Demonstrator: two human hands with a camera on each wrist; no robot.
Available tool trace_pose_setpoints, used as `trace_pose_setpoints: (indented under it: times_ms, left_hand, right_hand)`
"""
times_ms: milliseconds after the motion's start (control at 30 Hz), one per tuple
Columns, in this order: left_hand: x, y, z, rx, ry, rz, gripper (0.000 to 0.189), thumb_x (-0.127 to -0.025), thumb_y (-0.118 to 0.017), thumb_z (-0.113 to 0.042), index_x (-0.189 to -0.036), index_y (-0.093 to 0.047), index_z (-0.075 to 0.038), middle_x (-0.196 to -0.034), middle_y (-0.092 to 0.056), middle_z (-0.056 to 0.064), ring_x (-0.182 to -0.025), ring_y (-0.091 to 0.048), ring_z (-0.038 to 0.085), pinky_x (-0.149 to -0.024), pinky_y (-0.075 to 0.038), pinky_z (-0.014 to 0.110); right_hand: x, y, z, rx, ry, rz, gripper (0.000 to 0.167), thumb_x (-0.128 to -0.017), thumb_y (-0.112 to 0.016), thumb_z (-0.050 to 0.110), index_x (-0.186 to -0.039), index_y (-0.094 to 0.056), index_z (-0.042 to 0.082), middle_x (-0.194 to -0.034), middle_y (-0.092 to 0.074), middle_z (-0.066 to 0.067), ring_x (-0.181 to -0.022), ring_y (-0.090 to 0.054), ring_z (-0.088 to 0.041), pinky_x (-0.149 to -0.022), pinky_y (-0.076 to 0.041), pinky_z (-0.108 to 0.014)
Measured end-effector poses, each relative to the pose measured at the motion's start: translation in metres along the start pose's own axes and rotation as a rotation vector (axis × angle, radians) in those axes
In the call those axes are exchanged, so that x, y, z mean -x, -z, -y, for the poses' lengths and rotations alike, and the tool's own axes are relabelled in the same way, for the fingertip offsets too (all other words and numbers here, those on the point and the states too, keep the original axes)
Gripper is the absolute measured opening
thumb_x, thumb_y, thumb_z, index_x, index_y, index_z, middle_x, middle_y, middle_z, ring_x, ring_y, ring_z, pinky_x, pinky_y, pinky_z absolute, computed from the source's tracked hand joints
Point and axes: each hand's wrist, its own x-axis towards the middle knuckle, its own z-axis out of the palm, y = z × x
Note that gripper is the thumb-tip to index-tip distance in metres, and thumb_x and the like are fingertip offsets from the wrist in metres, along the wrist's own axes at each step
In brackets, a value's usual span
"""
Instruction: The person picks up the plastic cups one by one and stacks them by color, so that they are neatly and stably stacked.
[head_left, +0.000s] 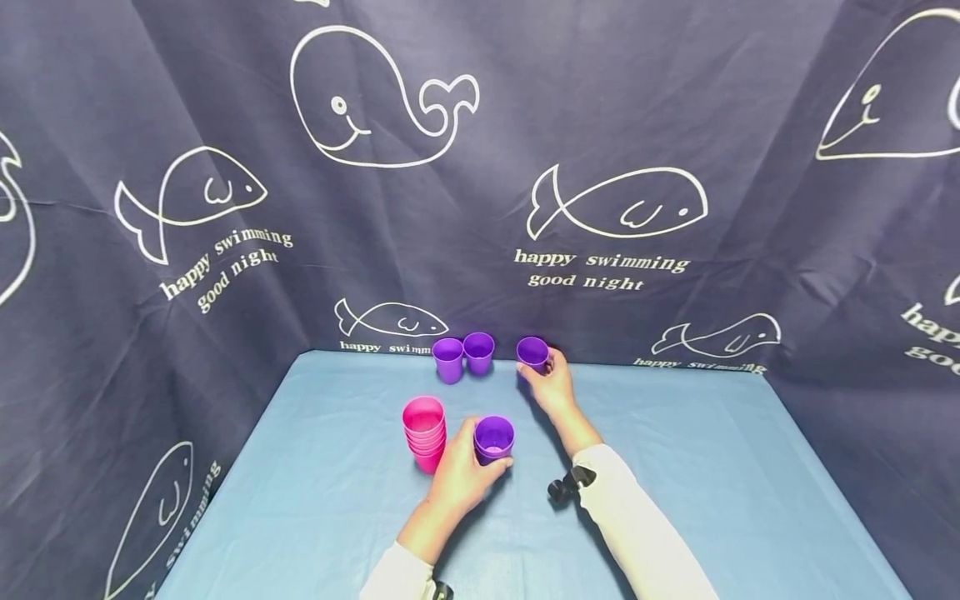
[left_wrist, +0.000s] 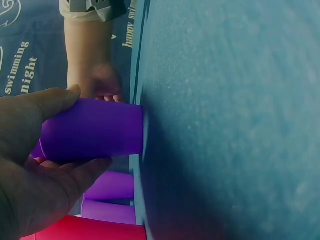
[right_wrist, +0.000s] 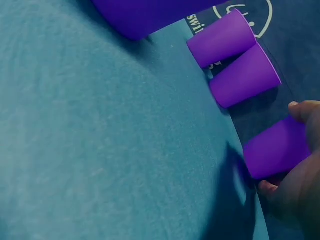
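My left hand grips a purple cup stack near the middle of the table; a second rim shows just under the top one. In the left wrist view, thumb and fingers lie on either side of the purple cup. Farther back, my right hand holds a single purple cup by its sides, near the back edge. In the right wrist view this purple cup sits between thumb and fingers, its base at or close to the tabletop. A pink cup stack stands just left of my left hand.
Two upright purple cups, one on the left and one on the right, stand side by side at the back edge. A dark cloth with white fish drawings rises behind the blue tabletop.
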Motion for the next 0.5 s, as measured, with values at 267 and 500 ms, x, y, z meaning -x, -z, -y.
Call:
trace_pose_setpoints:
  times_ms: [267, 500]
  left_hand:
    - [0.001, -0.001, -0.002, -0.024, -0.014, -0.011, 0.06, -0.08, -0.091, -0.021, -0.129, -0.058, -0.01, -0.11, -0.077, 0.011, -0.103, -0.075, 0.026, -0.093, -0.061, 0.044]
    - [0.003, -0.001, -0.003, -0.042, -0.031, -0.009, 0.061, -0.081, -0.09, -0.019, -0.129, -0.056, -0.007, -0.11, -0.077, 0.013, -0.102, -0.075, 0.028, -0.092, -0.061, 0.046]
  right_hand:
    - [0.01, 0.001, 0.005, -0.1, -0.039, 0.004, 0.053, -0.096, -0.077, 0.015, -0.134, -0.045, -0.001, -0.13, -0.069, -0.027, -0.106, -0.07, -0.013, -0.085, -0.055, -0.014]
    - [0.019, 0.006, 0.013, -0.168, -0.051, 0.039, 0.053, -0.1, -0.073, 0.015, -0.142, -0.046, -0.002, -0.131, -0.068, -0.029, -0.089, -0.067, 0.001, -0.074, -0.059, -0.016]
